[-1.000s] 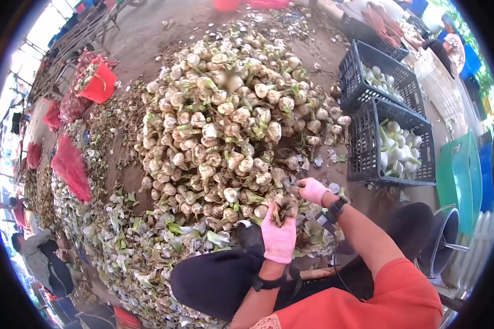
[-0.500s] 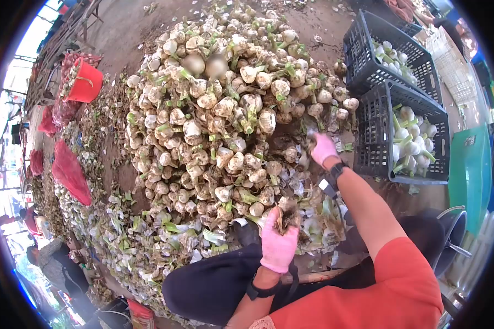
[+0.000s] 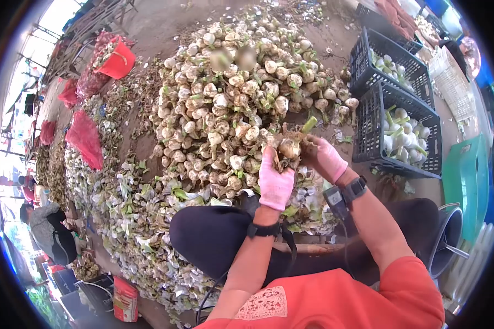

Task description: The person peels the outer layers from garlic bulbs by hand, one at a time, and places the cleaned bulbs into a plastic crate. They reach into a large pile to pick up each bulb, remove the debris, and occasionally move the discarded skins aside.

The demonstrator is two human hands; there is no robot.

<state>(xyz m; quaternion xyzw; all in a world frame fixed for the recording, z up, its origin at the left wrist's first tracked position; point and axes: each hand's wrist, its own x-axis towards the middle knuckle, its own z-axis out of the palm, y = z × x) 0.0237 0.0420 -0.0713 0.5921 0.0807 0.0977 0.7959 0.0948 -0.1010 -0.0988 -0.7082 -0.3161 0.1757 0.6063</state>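
A soil-stained garlic bulb [image 3: 290,148] with brown roots and a short green stem is held between my two gloved hands. My left hand [image 3: 276,178], in a pink glove, has its fingers around the bulb's left and lower side. My right hand [image 3: 325,159], also in pink, closes on the bulb's right side near the stem. Just beyond them rises a big heap of untrimmed garlic bulbs [image 3: 219,109]. Peeled leaves and skins [image 3: 142,219] lie on the ground left of my knee.
Two black crates [image 3: 368,134] with cleaner white bulbs stand at the right, beside a green container [image 3: 466,181]. A red bucket [image 3: 118,61] and red net bags [image 3: 85,140] are at the upper left. Another person [image 3: 52,233] crouches at the lower left.
My right hand has come back from the heap's right edge to my left hand. A bulb with a green stem now shows between them. The view has shifted slightly.
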